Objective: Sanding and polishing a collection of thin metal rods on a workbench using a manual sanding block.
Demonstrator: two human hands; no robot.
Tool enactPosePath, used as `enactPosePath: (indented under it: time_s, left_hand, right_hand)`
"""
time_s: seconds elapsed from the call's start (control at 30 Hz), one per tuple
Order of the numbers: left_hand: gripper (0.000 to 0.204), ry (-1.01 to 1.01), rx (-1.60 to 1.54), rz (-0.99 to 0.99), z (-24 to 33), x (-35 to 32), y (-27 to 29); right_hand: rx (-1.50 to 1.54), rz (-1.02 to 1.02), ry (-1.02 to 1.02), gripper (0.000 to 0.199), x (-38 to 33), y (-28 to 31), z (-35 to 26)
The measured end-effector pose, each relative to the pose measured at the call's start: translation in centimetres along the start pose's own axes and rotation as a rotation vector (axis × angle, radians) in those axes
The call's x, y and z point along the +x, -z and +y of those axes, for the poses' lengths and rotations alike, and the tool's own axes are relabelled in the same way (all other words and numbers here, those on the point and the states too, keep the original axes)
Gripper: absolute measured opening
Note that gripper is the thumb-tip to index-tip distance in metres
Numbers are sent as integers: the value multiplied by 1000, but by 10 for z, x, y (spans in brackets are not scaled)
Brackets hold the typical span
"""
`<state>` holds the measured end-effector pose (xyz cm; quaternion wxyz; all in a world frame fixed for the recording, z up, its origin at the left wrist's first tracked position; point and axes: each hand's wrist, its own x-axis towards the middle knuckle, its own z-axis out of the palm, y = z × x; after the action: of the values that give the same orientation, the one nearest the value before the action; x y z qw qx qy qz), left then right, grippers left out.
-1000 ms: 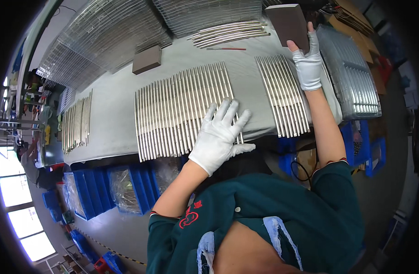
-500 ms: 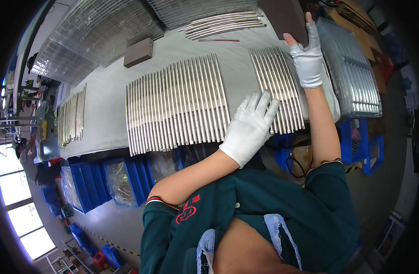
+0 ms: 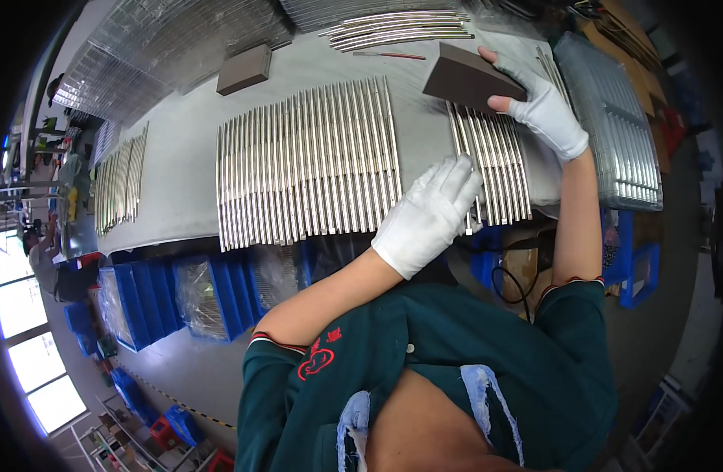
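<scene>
My left hand (image 3: 430, 211), in a white glove, lies with fingers stretched out and close together on the left edge of the right-hand group of metal rods (image 3: 503, 177). One rod at that edge stands slightly apart by the fingertips, partly covered by them. My right hand (image 3: 547, 112), in a glove with bare thumb and fingertip showing, grips a dark brown rectangular block (image 3: 470, 77). The tilted block is over the far ends of these rods and hides them; contact is hard to tell. Left of my left hand lies a wider row of metal rods (image 3: 306, 165).
A second brown block (image 3: 244, 70) and a thin reddish stick (image 3: 389, 55) lie farther back. More rods sit at the back (image 3: 401, 30) and far left (image 3: 121, 185). Clear plastic trays (image 3: 617, 134) are at the right. Blue bins (image 3: 141, 303) stand below the table edge.
My right hand has brought the block left and nearer, from the far right to over the rods' far ends. My left hand's fingers have drawn closer together on the rods.
</scene>
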<state>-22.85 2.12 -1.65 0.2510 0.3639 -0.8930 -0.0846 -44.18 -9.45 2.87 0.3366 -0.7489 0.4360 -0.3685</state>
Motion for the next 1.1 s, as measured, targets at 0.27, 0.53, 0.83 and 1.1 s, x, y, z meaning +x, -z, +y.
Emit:
enactPosePath:
  time_s: [0.27, 0.53, 0.83, 1.1]
  left_hand:
    - [56, 3, -1, 3, 2, 1, 1]
    - [53, 16, -14, -6, 3, 0, -2]
    - [51, 5, -4, -26, 3, 1, -2]
    - [51, -1, 14, -13, 2, 0, -4]
  right_hand:
    - [-66, -361, 29, 51, -8, -13, -34]
    - [99, -369, -118, 52, -8, -2, -33]
    - [179, -325, -249, 49, -9, 2, -28]
    - [120, -312, -285, 50, -13, 16, -32]
